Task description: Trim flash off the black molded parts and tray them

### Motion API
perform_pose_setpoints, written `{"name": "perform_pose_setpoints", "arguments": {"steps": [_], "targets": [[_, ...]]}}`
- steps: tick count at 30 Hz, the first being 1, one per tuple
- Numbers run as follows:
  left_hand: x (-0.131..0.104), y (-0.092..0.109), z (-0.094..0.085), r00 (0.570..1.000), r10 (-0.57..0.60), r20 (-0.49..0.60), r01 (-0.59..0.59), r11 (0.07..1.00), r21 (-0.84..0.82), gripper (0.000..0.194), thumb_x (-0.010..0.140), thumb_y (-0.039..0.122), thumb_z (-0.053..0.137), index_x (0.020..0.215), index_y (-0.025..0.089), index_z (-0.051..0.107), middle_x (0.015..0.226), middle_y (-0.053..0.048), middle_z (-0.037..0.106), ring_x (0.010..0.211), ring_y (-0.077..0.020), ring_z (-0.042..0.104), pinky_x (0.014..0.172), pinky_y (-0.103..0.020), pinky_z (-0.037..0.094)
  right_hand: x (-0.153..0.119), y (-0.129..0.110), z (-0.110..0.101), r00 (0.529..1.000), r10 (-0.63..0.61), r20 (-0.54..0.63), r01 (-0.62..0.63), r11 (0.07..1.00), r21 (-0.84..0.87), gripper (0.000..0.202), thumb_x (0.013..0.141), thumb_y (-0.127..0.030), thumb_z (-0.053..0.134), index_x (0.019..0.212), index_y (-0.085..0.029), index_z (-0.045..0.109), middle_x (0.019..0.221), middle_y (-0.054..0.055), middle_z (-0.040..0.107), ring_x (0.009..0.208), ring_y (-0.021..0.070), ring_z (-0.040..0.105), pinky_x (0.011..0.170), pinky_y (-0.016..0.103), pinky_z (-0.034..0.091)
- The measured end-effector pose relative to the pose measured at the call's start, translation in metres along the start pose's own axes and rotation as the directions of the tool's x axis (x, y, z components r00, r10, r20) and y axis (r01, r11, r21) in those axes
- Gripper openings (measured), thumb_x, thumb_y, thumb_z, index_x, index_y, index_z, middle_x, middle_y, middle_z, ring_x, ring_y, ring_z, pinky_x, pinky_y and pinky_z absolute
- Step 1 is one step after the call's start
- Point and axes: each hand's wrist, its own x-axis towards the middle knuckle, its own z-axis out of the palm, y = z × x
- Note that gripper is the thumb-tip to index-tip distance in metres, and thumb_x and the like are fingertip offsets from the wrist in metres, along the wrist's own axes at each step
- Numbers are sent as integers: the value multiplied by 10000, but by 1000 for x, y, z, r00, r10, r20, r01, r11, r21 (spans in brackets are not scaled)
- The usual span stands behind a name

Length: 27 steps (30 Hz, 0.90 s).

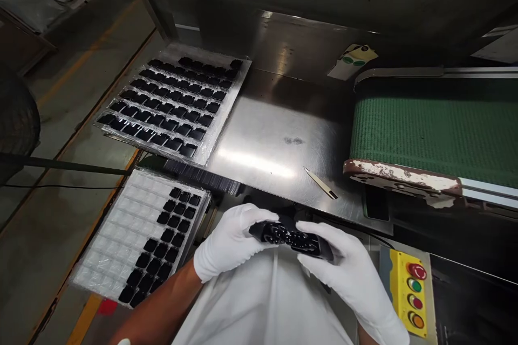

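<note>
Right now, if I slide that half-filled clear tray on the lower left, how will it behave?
The clear tray looks like thin formed plastic, so it probably flexes when lifted. The black parts fill only its right columns, so it may tip that way. The parts sit loose in pockets and could jump out.

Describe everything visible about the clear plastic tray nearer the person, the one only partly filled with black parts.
The clear plastic blister tray is a thin, glossy, rectangular sheet moulded into a grid of small pockets. Small black square parts fill only its right-hand columns; the other pockets show empty and whitish. It lies flat, turned at an angle, low at the left, below the full tray on the steel table. What bears it is unclear. Neither gloved hand touches it.
</note>
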Motion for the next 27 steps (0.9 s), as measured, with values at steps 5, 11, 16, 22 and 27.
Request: {"name": "perform_pose_setpoints", "arguments": {"steps": [5, 11, 16, 22, 27], "targets": [[1, 2, -2, 999, 55, 0, -54, 985, 163, 267, 843, 196, 703, 1106, 230, 739, 839, -27, 687, 734, -129, 609, 716, -262, 499, 3, -9, -3, 992, -128, 22, 130, 966, -226, 388, 747, -207, 735, 1104, -354, 756, 668, -53, 627, 585, 115, 569, 550, 228, 452], [7, 15, -2, 992, -100, 70, 82, 970, 229, 268, 852, 200, 671, 1099, 256, 759, 885, -41, 714, 780, -152, 606, 778, -294, 504, 5, -8, -3, 993, -107, 46, 114, 974, -194, 357, 764, -239, 746, 1098, -365, 757, 683, -47, 612, 604, 117, 558, 575, 236, 444], [10, 19, 3, 908, -418, 31, 411, 875, -256, 287, 743, 219, 788, 1027, 206, 754, 983, -53, 729, 855, -169, 668, 797, -285, 535, 8, 0, 5, 986, 162, -23, -146, 935, 322, 341, 708, -321, 828, 1039, -305, 750, 944, 2, 709, 783, 153, 638, 707, 258, 509], [12, 13, 9, 810, -518, 276, 557, 531, -638, 292, 844, 364, 706, 971, 121, 607, 794, -61, 684, 615, -134, 678, 462, -155, 421, 10, 0, 26, 913, 351, 208, -376, 529, 761, 265, 803, -421, 755, 766, -176, 661, 604, -21, 563, 513, 101, 542, 480, 209, 445], [15, 10, 14, 780, -558, 283, 574, 459, -678, 330, 851, 403, 692, 943, 103, 591, 817, -83, 679, 601, -130, 687, 427, -132, 433, 10, 4, 31, 900, 382, 210, -385, 472, 793, 268, 782, -412, 778, 796, -155, 702, 687, -3, 616, 482, 93, 568, 430, 193, 452]]}}
